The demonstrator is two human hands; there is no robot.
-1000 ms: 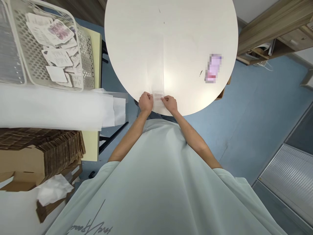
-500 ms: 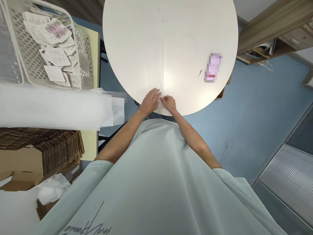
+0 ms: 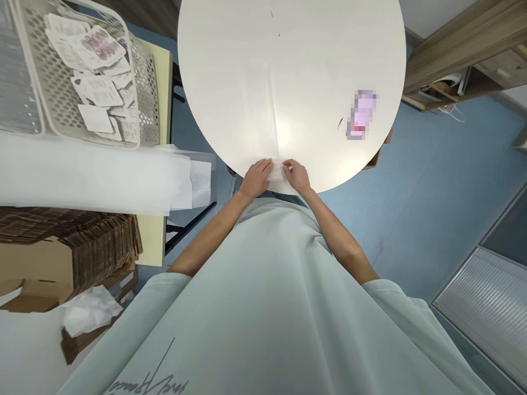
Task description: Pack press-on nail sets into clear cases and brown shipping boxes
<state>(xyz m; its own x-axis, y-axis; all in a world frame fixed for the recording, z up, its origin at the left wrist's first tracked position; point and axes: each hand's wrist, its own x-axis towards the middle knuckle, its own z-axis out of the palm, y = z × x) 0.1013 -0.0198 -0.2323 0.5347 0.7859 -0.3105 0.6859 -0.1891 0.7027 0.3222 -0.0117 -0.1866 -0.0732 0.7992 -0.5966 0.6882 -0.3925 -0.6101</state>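
Head view: clear film [image 3: 263, 118] at the near edge of a round white table [image 3: 329, 44], under two hands.

The film runs away from the person, its near end between the hands; the left hand [image 3: 256, 178] lies with fingers outstretched on it, gripping nothing visible, while the right hand [image 3: 297, 175] has fingertips drawn nearly together at its right edge, and whether they pinch it I cannot tell; a pixelated pink item [image 3: 362, 114] lies to the right by a dark mark [image 3: 340, 123]; around are blue floor [image 3: 411, 181], a wooden cabinet [image 3: 465, 44], and, left, a yellow table [image 3: 152, 241] bearing a basket [image 3: 144, 88] of cards [image 3: 99, 90] and white sheets [image 3: 82, 175], near stacked cardboard [image 3: 107, 252].
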